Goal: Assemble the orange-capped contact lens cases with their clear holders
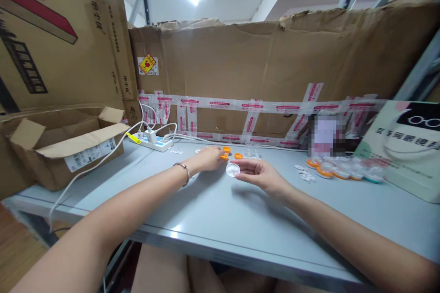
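My right hand (263, 176) pinches a small round white cap (233, 170) by its edge, tilted above the table, with its hollow side showing. My left hand (209, 159) is just to the left, its fingers closed at the edge of an orange ring (224, 157). The fingertips are partly hidden. Right behind that ring is another orange ring (226, 149), and a third orange ring (239, 156) lies beyond my right fingertips. Several clear plastic pieces (252, 150) stand behind my right hand. Small white discs (177, 151) lie left of my left hand.
Assembled clear-domed pieces (340, 169) with orange and green bases stand right, near small white parts (304, 174). A power strip (151, 141) with cables and an open cardboard box (68, 146) are left. Large cardboard (220, 64) walls the back; a printed box (402, 146) stands far right.
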`<move>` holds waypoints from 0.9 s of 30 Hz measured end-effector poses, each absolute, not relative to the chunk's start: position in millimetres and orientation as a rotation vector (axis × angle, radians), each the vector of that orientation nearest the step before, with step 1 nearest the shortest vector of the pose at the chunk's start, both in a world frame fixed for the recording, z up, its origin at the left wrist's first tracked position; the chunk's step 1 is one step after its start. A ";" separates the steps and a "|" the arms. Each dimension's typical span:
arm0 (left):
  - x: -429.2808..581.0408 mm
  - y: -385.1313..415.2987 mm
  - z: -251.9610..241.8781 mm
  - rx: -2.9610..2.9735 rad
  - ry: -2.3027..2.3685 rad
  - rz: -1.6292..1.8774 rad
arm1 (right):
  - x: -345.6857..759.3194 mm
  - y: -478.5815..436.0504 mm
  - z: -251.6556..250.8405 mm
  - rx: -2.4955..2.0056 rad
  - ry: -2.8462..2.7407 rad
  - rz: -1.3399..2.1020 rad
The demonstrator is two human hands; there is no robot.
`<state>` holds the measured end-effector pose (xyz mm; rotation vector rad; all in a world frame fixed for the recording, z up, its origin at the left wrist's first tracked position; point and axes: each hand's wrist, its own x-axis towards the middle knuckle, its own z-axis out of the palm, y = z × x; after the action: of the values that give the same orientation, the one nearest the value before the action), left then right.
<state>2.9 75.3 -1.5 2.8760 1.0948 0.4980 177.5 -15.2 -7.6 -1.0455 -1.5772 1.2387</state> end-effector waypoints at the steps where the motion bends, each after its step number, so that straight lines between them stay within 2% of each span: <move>1: 7.1 77.4 -4.1 2.879 1.136 0.488 | 178.5 -18.5 -7.9 -1.045 -1.586 1.223; 7: 18.3 78.7 -14.9 2.875 1.234 0.480 | 187.4 -29.0 -16.8 -1.020 -1.588 1.153; 12: 10.1 65.9 -5.6 2.796 1.200 0.505 | 195.2 -27.4 -15.8 -1.116 -1.541 1.136; 19: -18.8 49.3 14.8 1.784 0.584 0.628 | 195.9 -31.5 -6.0 -1.247 -1.384 1.092; 27: -3.0 35.0 9.4 1.806 0.475 0.624 | 190.1 -30.1 -12.6 -1.264 -1.361 1.130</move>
<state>-3.0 35.0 9.4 1.8062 0.4750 0.6238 190.1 -30.1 -12.6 -1.2644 -1.3613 1.1299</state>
